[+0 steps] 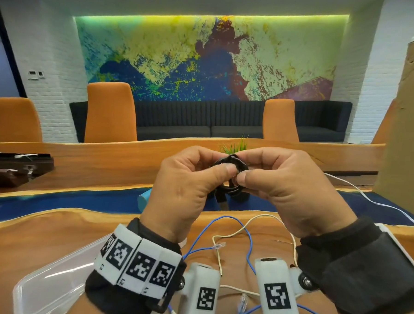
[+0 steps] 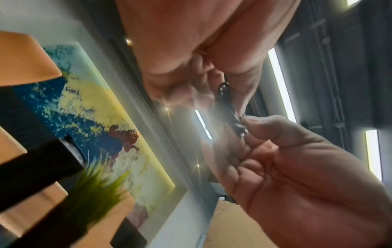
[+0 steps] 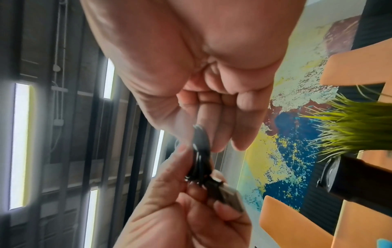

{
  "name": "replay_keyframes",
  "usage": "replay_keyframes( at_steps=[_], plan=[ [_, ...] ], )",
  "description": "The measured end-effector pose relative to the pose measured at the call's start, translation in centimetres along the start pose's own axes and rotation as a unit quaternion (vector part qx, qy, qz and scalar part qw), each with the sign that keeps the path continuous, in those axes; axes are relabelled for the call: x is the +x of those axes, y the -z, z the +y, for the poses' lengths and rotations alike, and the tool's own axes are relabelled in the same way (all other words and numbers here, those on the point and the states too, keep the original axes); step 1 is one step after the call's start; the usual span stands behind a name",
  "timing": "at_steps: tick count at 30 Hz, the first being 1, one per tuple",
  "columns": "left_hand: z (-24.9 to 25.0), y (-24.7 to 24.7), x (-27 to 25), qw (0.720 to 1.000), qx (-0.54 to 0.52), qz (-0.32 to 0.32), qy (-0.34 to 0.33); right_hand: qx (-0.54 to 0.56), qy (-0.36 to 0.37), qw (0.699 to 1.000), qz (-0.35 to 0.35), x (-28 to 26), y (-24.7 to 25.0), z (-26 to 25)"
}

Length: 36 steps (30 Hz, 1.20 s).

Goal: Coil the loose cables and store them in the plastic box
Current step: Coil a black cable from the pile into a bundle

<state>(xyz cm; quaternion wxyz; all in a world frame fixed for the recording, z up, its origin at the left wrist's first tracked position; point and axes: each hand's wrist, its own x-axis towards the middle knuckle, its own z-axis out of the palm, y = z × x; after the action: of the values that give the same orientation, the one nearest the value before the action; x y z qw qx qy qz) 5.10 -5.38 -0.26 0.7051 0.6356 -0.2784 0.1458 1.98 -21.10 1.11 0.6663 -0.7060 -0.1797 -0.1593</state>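
I hold a small black cable coil (image 1: 229, 176) up in front of me with both hands. My left hand (image 1: 221, 168) pinches its left side, thumb on the front. My right hand (image 1: 244, 174) pinches the right side with thumb and fingertips. The cable's USB plug (image 1: 222, 203) hangs below the coil. The right wrist view shows the coil (image 3: 201, 151) edge-on and the metal plug (image 3: 229, 196) by the left hand's fingers (image 3: 224, 209). The left wrist view shows the coil (image 2: 223, 88) between the two hands. The clear plastic box (image 1: 50, 280) lies on the wooden table at lower left.
A loose blue cable (image 1: 198, 236) and a cream cable (image 1: 235, 233) sprawl on the table under my wrists. A white cable (image 1: 367, 196) runs off right beside a tall cardboard box (image 1: 407, 119). A potted grass plant (image 1: 238, 144), a light-blue cylinder (image 1: 143, 199) and a dark tray (image 1: 16, 166) stand farther out.
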Motion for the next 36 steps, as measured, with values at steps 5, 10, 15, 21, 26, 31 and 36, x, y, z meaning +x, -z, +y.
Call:
replay_keyframes(
  at_steps=[5, 10, 15, 21, 26, 31, 36],
  plan=[
    [-0.7, -0.5, 0.2, 0.999, -0.011, 0.049, 0.014, -0.010, 0.018, 0.999, 0.046, 0.2, -0.4, 0.4],
    [-0.1, -0.2, 0.2, 0.945, -0.256, -0.021, 0.203, 0.053, -0.009, 0.998, 0.021, 0.4, 0.2, 1.0],
    [-0.6, -0.8, -0.2, 0.945, -0.251, -0.005, 0.210, -0.113, 0.054, 0.992, 0.026, 0.6, 0.5, 1.8],
    [-1.1, -1.0, -0.2, 0.984, -0.142, 0.004, 0.105, -0.118, 0.123, 0.985, 0.037, 0.6, 0.3, 1.2],
    [-1.5, -1.4, -0.5, 0.993, -0.072, -0.005, 0.088, -0.166, 0.140, 0.975, 0.038, 0.2, 0.5, 0.5],
    [-0.8, -0.6, -0.3, 0.998, 0.026, -0.059, 0.022, -0.142, 0.127, 0.979, 0.071, 0.1, 0.5, 0.3],
    [-0.4, 0.9, 0.1, 0.981, 0.165, -0.097, -0.026, -0.230, 0.101, 0.967, 0.051, 0.2, 0.8, 0.2]
  ],
)
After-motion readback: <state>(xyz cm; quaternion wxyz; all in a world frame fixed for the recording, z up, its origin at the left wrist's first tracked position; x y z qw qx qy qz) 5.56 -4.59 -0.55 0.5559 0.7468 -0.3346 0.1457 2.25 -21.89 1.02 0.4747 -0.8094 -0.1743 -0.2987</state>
